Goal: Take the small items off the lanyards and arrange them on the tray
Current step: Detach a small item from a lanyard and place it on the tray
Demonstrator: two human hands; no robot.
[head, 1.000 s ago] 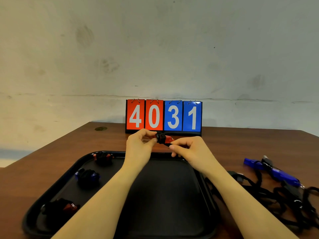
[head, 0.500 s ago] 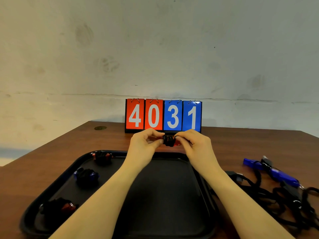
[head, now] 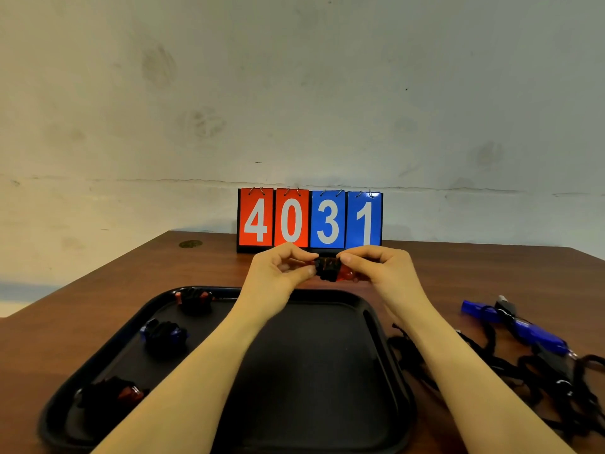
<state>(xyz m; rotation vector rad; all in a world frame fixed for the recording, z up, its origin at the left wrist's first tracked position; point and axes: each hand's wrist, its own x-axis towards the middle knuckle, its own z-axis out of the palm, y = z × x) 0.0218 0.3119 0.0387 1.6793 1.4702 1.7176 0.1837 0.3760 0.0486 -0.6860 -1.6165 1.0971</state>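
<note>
Above the far edge of the black tray (head: 386,362), my left hand (head: 278,280) and my right hand (head: 383,273) both pinch a small red item wrapped in black cord (head: 332,269), one hand at each end. Three wrapped items lie along the tray's left side: a red one (head: 194,299) at the back, a blue one (head: 163,334) in the middle, a red one (head: 111,393) at the front.
Right of the tray lies a tangle of black lanyards (head: 523,371) with blue whistles (head: 523,329) still attached. A flip scoreboard reading 4031 (head: 309,219) stands at the table's back edge, against the wall. The brown table (head: 114,290) ends at the left.
My right hand has come up from beside the item to pinch its right end. Both hands with the item have shifted slightly right and stay above the tray's far edge.
</note>
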